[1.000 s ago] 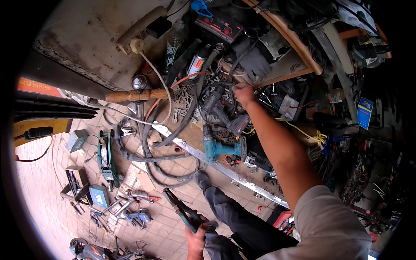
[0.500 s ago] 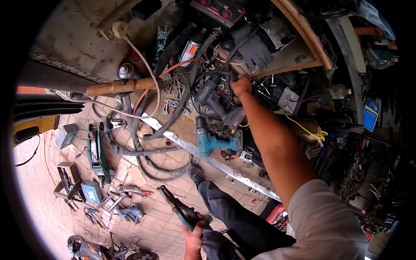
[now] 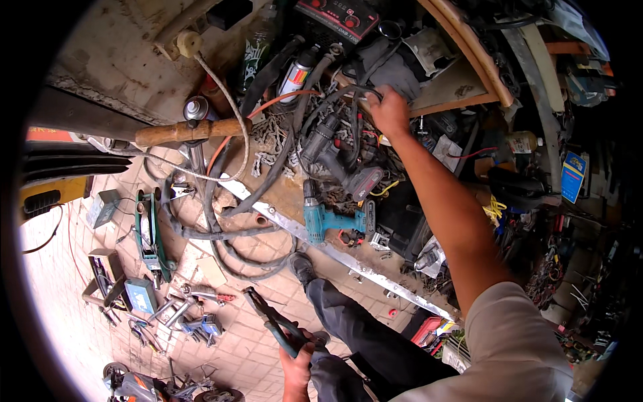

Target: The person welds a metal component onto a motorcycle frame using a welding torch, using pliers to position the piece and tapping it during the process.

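Gripping pliers (image 3: 269, 320) in L hand (image 3: 297, 365), clamped on the dark green handles, low & near the dark trouser leg (image 3: 348, 328), w/ the nose tilted up-left over the brick floor (image 3: 248, 348). Can't tell the exact gap at the tip. Reaching R arm (image 3: 445, 208) fwd across the bench (image 3: 288, 191), w/ R hand (image 3: 392, 115) closed on a black cable (image 3: 358, 89), just beside a gray glove (image 3: 396, 82) & wood frame (image 3: 462, 102). Can see a black drill (image 3: 329, 159) & teal drill (image 3: 328, 220) lying on the bench, L of R arm, w/ the teal drill closer to the metal edge (image 3: 365, 273). Can also see chain (image 3: 268, 130) heaped L of the black drill, w/ a white spray can (image 3: 293, 82) just past. Can make out a coiled gray hose (image 3: 258, 276) on the floor near the bench, plus a green jack (image 3: 149, 231) & loose tools (image 3: 181, 315) further L, well apart from R hand.
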Demonstrator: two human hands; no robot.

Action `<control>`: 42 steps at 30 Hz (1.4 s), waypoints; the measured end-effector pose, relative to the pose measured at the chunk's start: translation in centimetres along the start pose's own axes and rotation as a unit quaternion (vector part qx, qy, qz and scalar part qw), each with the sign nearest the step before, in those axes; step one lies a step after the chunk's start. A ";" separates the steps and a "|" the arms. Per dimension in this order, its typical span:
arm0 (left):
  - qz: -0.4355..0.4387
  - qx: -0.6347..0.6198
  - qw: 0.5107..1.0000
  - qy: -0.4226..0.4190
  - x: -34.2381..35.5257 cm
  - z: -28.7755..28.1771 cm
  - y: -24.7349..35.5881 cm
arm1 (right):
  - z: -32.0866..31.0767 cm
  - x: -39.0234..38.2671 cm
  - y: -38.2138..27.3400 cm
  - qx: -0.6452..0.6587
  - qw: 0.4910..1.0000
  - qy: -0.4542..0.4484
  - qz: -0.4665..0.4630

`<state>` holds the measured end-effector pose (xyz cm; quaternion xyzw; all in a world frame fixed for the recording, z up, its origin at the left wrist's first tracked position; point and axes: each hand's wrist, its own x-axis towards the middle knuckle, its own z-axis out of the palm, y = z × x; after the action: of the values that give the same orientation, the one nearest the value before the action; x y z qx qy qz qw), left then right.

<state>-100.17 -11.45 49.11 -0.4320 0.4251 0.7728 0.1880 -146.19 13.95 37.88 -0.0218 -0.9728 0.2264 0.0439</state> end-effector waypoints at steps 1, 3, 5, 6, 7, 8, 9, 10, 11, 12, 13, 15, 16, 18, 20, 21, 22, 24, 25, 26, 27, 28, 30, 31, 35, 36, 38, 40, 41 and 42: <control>0.005 -0.002 1.000 -0.002 -0.1 0.0 0.2 | -1.5 -0.1 -2.0 0.007 0.999 -0.003 -0.033; -0.001 -0.036 0.999 -0.006 -0.3 -0.5 0.0 | -5.2 -1.4 -5.3 0.149 0.975 -0.139 0.087; 0.002 -0.051 0.999 -0.006 -0.6 -0.7 0.1 | -8.7 -2.8 -8.7 0.301 0.900 -0.259 0.179; 0.002 -0.048 0.999 -0.007 -0.9 -0.6 0.4 | -10.3 -3.5 -10.1 0.378 0.846 -0.308 0.215; 0.005 -0.048 0.999 0.000 -1.2 -0.8 0.6 | -11.3 -3.9 -11.8 0.452 0.778 -0.361 0.245; 0.009 -0.049 0.999 -0.002 -1.3 -1.0 0.7 | -12.6 -4.1 -13.2 0.533 0.731 -0.358 0.231; 0.011 -0.050 0.999 0.002 -1.6 -1.3 0.6 | -13.7 -4.4 -14.4 0.610 0.674 -0.356 0.218; 0.012 -0.052 0.999 0.004 -1.9 -1.4 0.6 | -14.8 -4.4 -15.6 0.680 0.611 -0.350 0.204; 0.014 -0.054 0.998 0.017 -2.2 -1.4 0.6 | -15.6 -4.3 -17.1 0.695 0.615 -0.306 0.213; 0.019 -0.052 0.998 0.012 -2.5 -1.5 0.8 | -15.7 -4.1 -17.4 0.685 0.638 -0.299 0.186; 0.026 -0.049 0.998 0.006 -2.6 -1.7 1.0 | -15.3 -3.7 -17.2 0.674 0.660 -0.291 0.157; 0.036 -0.050 0.998 0.000 -2.8 -1.7 1.6 | -13.3 -2.4 -15.0 0.647 0.693 -0.310 0.074; 0.038 -0.053 0.998 0.004 -3.2 -1.6 1.8 | -12.3 -2.3 -14.8 0.519 0.813 -0.262 -0.005; 0.046 -0.055 0.997 0.010 -3.4 -1.6 2.0 | -11.5 -1.8 -15.2 0.313 0.926 -0.198 -0.069; 0.055 -0.053 0.997 0.017 -3.7 -1.9 1.9 | -12.0 -1.8 -16.7 0.209 0.957 -0.171 -0.104; 0.056 -0.054 0.997 0.018 -3.8 -2.1 1.8 | -12.3 -1.9 -17.4 0.155 0.968 -0.155 -0.120; 0.057 -0.054 0.997 0.018 -3.9 -2.3 1.7 | -11.8 -2.0 -17.4 0.197 0.925 -0.116 -0.302; 0.057 -0.058 0.997 0.019 -3.9 -2.5 1.4 | -11.9 -2.5 -19.1 0.345 0.845 -0.334 -0.235; 0.053 -0.058 0.997 0.016 -3.9 -2.6 1.2 | -11.7 -2.4 -19.9 0.403 0.787 -0.413 -0.217; 0.049 -0.058 0.997 0.013 -3.9 -2.6 1.0 | -11.9 -2.4 -21.0 0.386 0.771 -0.459 -0.215; 0.050 -0.068 0.996 0.021 -4.0 -2.6 0.8 | -12.0 -2.0 -22.3 0.327 0.760 -0.491 -0.272; 0.049 -0.076 0.996 0.024 -4.0 -2.5 0.4 | -12.5 -1.7 -23.3 0.264 0.746 -0.518 -0.324; 0.048 -0.087 0.994 0.033 -4.1 -2.4 0.2 | -13.9 -1.9 -25.7 0.198 0.694 -0.603 -0.340; 0.046 -0.090 0.994 0.034 -4.2 -2.2 0.3 | -14.3 -2.1 -26.5 0.163 0.666 -0.641 -0.344; 0.043 -0.077 0.996 0.031 -3.9 -2.1 0.1 | -12.6 -4.3 -28.0 0.076 0.692 -0.627 -0.350; 0.045 -0.082 0.995 0.033 -3.8 -2.0 0.2 | -11.6 -4.3 -27.5 0.102 0.749 -0.570 -0.322; 0.046 -0.092 0.994 0.037 -3.9 -1.7 0.4 | -9.6 -3.3 -25.8 0.245 0.839 -0.405 -0.269; 0.052 -0.075 0.995 0.030 -3.8 -1.8 0.3 | -7.2 -1.5 -24.6 0.299 0.903 -0.236 -0.200; 0.055 -0.067 0.996 0.027 -3.8 -1.9 0.3 | -6.2 -0.9 -24.4 0.292 0.926 -0.150 -0.187; 0.053 -0.069 0.996 0.025 -3.7 -1.9 0.3 | -4.5 0.3 -24.0 0.260 0.943 -0.099 -0.185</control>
<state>-97.35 -12.92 51.87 -0.4404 0.3977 0.7980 0.1057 -146.59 -5.58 52.58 0.1930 -0.8666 0.4601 -0.0079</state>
